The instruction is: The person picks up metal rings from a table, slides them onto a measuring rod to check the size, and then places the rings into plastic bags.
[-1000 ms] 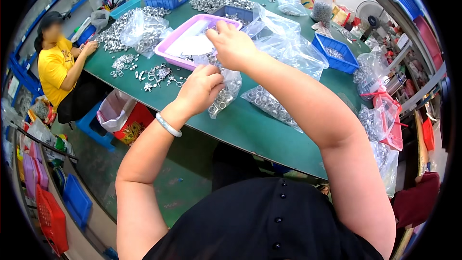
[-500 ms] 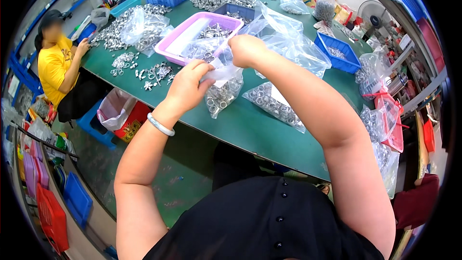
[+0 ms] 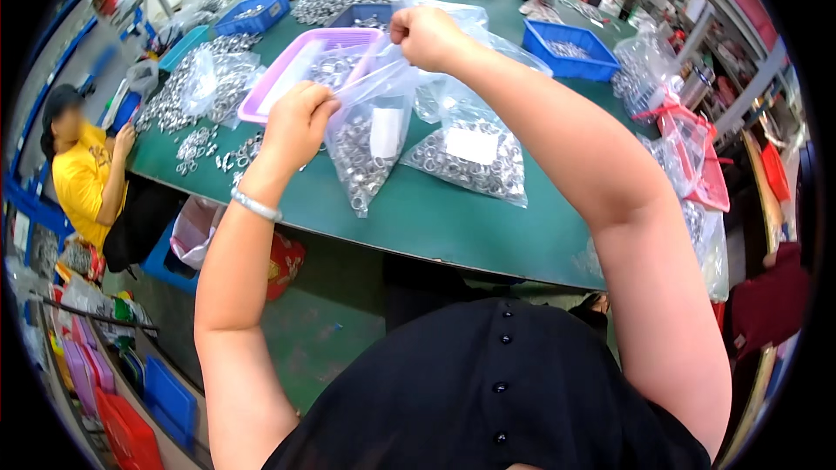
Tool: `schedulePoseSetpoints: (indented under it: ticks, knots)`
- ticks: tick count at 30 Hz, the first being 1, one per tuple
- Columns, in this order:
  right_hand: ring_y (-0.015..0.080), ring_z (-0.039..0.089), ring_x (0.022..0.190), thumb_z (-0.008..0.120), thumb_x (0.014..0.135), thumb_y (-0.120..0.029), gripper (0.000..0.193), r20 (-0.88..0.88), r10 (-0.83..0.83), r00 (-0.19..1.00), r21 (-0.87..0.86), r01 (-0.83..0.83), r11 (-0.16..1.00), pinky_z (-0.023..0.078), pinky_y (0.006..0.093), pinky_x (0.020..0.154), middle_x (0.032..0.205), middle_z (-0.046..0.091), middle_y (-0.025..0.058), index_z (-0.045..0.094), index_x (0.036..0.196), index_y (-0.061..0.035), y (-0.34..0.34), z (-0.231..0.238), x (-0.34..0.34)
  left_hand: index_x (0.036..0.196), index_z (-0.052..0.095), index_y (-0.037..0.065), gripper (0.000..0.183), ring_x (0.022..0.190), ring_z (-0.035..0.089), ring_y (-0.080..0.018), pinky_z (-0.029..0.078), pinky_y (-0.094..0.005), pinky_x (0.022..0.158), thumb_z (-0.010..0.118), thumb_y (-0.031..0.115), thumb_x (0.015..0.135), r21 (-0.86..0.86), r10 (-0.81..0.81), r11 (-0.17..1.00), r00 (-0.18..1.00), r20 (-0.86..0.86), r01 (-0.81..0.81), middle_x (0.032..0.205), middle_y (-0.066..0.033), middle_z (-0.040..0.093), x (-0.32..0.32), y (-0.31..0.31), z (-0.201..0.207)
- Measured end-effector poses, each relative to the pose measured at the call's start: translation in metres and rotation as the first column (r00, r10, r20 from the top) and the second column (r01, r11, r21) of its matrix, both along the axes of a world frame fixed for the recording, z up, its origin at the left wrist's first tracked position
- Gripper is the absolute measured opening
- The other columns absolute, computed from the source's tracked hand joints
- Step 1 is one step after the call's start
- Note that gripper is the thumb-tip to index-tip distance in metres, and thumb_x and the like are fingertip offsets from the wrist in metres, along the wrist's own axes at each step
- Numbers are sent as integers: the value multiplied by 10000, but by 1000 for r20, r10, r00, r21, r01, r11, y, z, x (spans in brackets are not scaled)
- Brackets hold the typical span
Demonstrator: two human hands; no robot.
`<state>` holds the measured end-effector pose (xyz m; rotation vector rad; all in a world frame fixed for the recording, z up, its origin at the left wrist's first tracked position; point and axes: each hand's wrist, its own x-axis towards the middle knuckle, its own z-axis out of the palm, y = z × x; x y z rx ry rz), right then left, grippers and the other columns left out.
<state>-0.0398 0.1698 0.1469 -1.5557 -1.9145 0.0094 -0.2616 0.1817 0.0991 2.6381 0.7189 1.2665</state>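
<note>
Green tabletop [image 3: 453, 218] fills the workshop view, crowded with heaps of small metal rings and plastic bins. At the far left a co-worker in a yellow shirt [image 3: 80, 181] sits at the table's end, beside loose piles of rings [image 3: 202, 78]. Next comes the pink tray [image 3: 277, 78], partly filled with rings. The left hand [image 3: 298, 122] is closed around the near upper corner of a clear plastic bag of metal rings [image 3: 364, 144]; a second ago this bag hung low near the table's front edge, and it has since been raised and drawn taut. The right hand [image 3: 428, 35], clenched on the bag's opposite corner, has climbed higher over the tray side, so the bag's mouth is stretched between both fists while its load sags to the bottom, resting on the table. Further right lie a second filled bag [image 3: 475, 157] flat on the table, then a blue bin [image 3: 570, 50].
</note>
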Motion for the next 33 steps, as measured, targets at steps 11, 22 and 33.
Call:
schedulePoseSetpoints:
  ticks: [11, 22, 33]
  knots:
    - [355, 573, 756, 522, 715, -108, 186, 306, 206, 930, -70, -194, 979, 455, 392, 685, 768, 594, 210, 592, 823, 26, -205, 62, 82, 1010, 579, 35, 260, 602, 481, -154, 402, -235, 509, 605, 21, 751, 31, 33, 999, 997, -74, -31, 919, -100, 550, 22, -78, -1]
    - [291, 559, 633, 596, 733, -113, 134, 135, -625, 768, -84, 638, 766, 446, 359, 591, 711, 572, 132, 565, 807, -5, -455, -48, 138, 1023, 554, 56, 308, 812, 553, -292, 459, -354, 689, 621, 108, 727, -299, -622, 780, 733, -275, 550, 910, -119, 547, 200, -192, -71]
    - [154, 521, 537, 611, 758, -135, 531, -382, -706, 596, -358, 609, 708, 429, 270, 553, 649, 568, 72, 383, 1232, -63, -494, -106, 185, 770, 560, 21, 64, 745, 525, -287, 433, -331, 647, 570, -12, 716, -277, -766, 642, 602, -225, 715, 805, -114, 513, 329, -236, -97]
